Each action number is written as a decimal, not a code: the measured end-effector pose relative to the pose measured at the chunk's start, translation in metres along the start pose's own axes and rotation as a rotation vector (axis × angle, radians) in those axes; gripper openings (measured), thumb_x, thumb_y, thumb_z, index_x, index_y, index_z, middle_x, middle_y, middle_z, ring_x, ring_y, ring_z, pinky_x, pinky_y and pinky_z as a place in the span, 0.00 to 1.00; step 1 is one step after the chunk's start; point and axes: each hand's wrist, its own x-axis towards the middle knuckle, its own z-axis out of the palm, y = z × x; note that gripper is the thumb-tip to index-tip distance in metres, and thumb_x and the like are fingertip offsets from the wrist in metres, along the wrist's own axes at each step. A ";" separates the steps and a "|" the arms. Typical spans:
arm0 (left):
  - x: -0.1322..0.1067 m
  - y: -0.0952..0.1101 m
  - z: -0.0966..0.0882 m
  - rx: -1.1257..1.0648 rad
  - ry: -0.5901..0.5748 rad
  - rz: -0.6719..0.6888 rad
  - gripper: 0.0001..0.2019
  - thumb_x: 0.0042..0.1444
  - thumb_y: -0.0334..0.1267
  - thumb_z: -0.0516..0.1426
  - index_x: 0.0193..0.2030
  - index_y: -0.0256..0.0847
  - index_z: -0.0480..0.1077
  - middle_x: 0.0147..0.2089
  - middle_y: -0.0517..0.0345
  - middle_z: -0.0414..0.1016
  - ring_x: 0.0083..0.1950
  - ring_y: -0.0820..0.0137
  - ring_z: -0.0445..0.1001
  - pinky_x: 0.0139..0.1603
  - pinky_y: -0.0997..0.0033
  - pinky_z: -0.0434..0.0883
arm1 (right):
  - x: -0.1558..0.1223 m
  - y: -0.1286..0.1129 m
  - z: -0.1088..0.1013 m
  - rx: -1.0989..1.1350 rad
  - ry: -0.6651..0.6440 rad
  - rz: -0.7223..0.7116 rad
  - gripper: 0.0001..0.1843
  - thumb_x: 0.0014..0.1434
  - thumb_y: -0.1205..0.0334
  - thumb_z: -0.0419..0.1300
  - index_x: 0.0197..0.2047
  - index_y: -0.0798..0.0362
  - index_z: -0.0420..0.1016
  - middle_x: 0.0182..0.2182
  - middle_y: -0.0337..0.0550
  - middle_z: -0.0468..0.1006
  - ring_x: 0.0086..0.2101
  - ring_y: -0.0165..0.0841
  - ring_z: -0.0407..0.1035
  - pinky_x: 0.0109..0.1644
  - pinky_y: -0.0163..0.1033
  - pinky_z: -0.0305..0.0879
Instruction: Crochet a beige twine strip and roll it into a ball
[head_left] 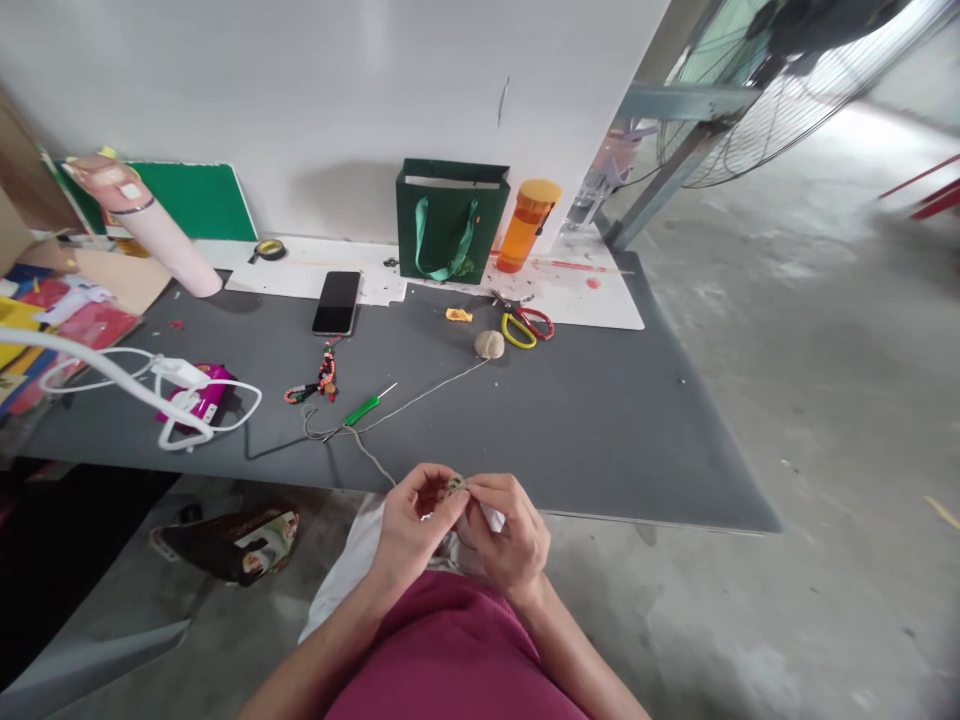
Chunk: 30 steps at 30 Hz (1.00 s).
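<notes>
My left hand (421, 515) pinches a small grey-beige piece of yarn work (455, 484) just off the table's front edge. From the other side my right hand (511, 525) has its thumb and fingertips pressed together at the same piece; whether a tool is between them I cannot see. A strand of yarn (369, 455) runs from my left hand up onto the table, loops there, and leads to a beige ball of yarn (490, 345). Beside the loop lies a green-handled crochet hook or similar thin-tipped tool (363, 410).
On the grey table (585, 430) lie scissors (525, 328), a phone (337, 303) and a beaded strap (327, 375). Behind stand a green gift bag (450, 220), an orange bottle (528, 225) and a pink flask (161, 235). White cable (112, 378) and a purple box (196, 397) occupy the left.
</notes>
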 end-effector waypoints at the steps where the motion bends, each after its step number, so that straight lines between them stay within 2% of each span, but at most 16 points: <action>1: 0.000 0.000 0.000 0.001 0.002 0.002 0.13 0.43 0.43 0.69 0.32 0.40 0.73 0.29 0.60 0.76 0.29 0.73 0.72 0.31 0.74 0.70 | 0.001 -0.001 0.000 -0.002 0.002 0.003 0.17 0.61 0.78 0.59 0.45 0.46 0.74 0.33 0.41 0.82 0.31 0.33 0.78 0.35 0.38 0.76; 8: -0.004 0.002 -0.004 0.030 -0.021 0.034 0.11 0.47 0.40 0.68 0.35 0.39 0.75 0.32 0.58 0.79 0.31 0.72 0.74 0.34 0.74 0.72 | 0.002 -0.005 -0.005 0.121 -0.040 0.115 0.13 0.62 0.74 0.60 0.45 0.47 0.76 0.35 0.43 0.82 0.34 0.34 0.78 0.38 0.38 0.76; 12: -0.006 0.006 -0.005 0.058 -0.044 0.055 0.10 0.49 0.40 0.67 0.36 0.39 0.77 0.34 0.56 0.81 0.34 0.70 0.76 0.36 0.73 0.73 | -0.004 -0.003 -0.007 0.229 -0.071 0.331 0.08 0.63 0.69 0.61 0.45 0.47 0.77 0.35 0.42 0.81 0.34 0.33 0.77 0.38 0.37 0.75; 16: -0.006 0.009 -0.008 0.124 -0.071 0.098 0.09 0.52 0.41 0.66 0.37 0.40 0.78 0.36 0.55 0.82 0.36 0.67 0.78 0.39 0.71 0.74 | -0.005 0.001 -0.007 0.418 -0.155 0.568 0.04 0.64 0.60 0.64 0.42 0.47 0.79 0.35 0.41 0.80 0.35 0.33 0.76 0.41 0.36 0.73; 21: -0.005 0.013 -0.012 0.182 -0.110 0.132 0.08 0.54 0.41 0.64 0.38 0.42 0.80 0.36 0.56 0.82 0.36 0.67 0.78 0.37 0.72 0.72 | -0.002 0.007 -0.005 0.706 -0.163 0.772 0.09 0.59 0.52 0.70 0.38 0.48 0.81 0.33 0.40 0.79 0.34 0.33 0.74 0.39 0.36 0.72; 25: -0.005 0.014 -0.014 0.243 -0.125 0.171 0.08 0.56 0.41 0.64 0.40 0.44 0.83 0.36 0.55 0.82 0.37 0.67 0.77 0.37 0.71 0.71 | -0.003 0.010 -0.003 0.738 -0.135 0.781 0.12 0.55 0.50 0.72 0.34 0.49 0.81 0.30 0.40 0.78 0.31 0.32 0.72 0.36 0.36 0.72; 30: -0.004 0.011 -0.015 0.234 -0.113 0.130 0.12 0.54 0.43 0.65 0.44 0.44 0.83 0.38 0.53 0.84 0.38 0.65 0.78 0.38 0.69 0.72 | -0.003 0.010 -0.002 0.704 -0.122 0.736 0.10 0.58 0.52 0.71 0.34 0.49 0.79 0.29 0.39 0.78 0.30 0.31 0.72 0.35 0.35 0.72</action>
